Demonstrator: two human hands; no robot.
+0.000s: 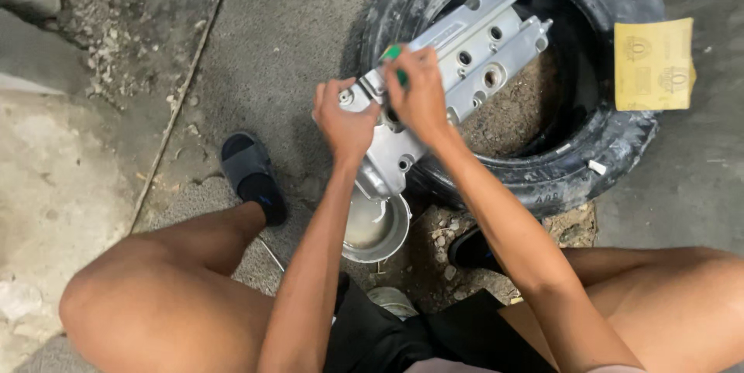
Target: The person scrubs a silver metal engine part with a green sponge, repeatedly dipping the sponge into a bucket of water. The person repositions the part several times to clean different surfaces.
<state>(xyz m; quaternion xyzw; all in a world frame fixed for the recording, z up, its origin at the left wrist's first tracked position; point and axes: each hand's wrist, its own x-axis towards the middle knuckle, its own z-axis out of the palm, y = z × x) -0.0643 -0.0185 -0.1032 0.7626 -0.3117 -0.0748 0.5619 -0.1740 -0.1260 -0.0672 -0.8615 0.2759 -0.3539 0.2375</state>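
Observation:
A silver metal engine cover (465,51) with several round holes lies tilted across the rim of a black tyre (542,175). Its near end hangs over the tyre's edge above a round metal bowl (377,227). My left hand (345,121) grips that near end of the cover. My right hand (418,94) is closed around a small green tool (394,54) and presses it against the cover's surface. What the tool's working end looks like is hidden by my fingers.
A yellowish piece of card (653,65) rests on the tyre's right side. Dirt fills the tyre's middle. My feet wear black sandals (252,175), one left of the bowl. Rubble and a concrete edge (101,55) lie at the far left.

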